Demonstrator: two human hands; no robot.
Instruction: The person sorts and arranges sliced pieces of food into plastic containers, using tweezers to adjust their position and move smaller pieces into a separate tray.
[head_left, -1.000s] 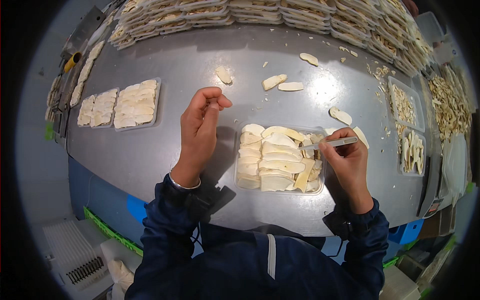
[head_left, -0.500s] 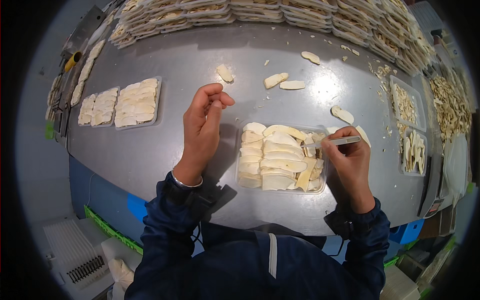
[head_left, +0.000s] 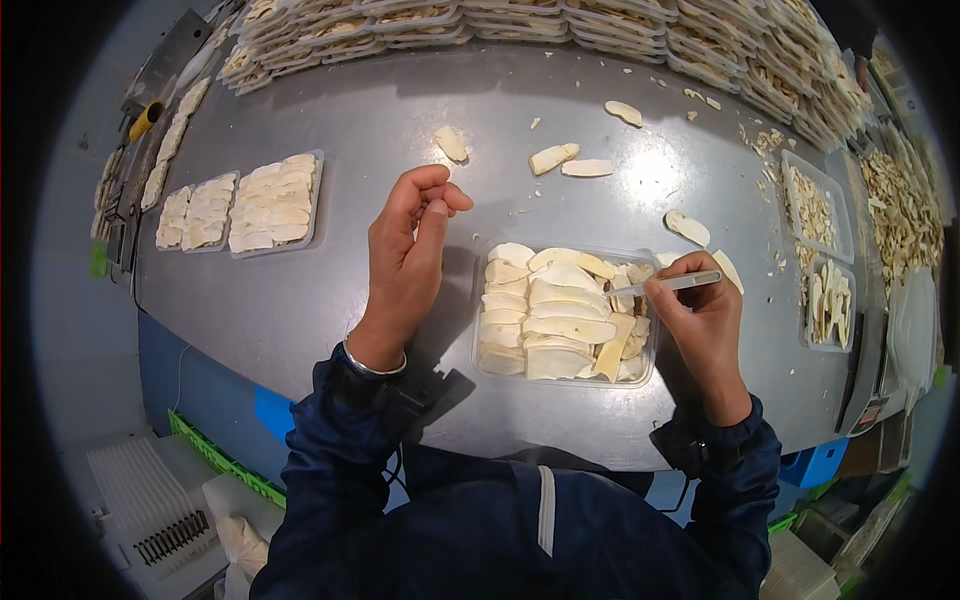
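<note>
silver-grey, the slim tool [head_left: 692, 282], which looks like tweezers, is clamped between the thumb and fingers of the right hand [head_left: 708, 335], above the right part of a clear tray [head_left: 477, 325] near the middle of the table's near edge. its long axis runs mostly left to right, the narrow tip pointing left and slightly near, the blunt end right and a little far; whether the tip grips anything i cannot tell. it should be light and stiff, best held about its middle, as here. the left hand [head_left: 405, 250] is raised just left of the tray, fingers loosely curled, nothing seen between them. in the tray, the pale slices [head_left: 568, 328] look dry, light and rather brittle, probably not slippery, and would be safest taken by their broad flat middles, since thin ends may snap. the tray's long side runs left to right, as do most slices in its left and middle rows; one yellowish slice [head_left: 612, 352] toward the right lies near to far, its far end leaning right. the tray itself, likely thin and bendy, is best held by opposite rims.
</note>
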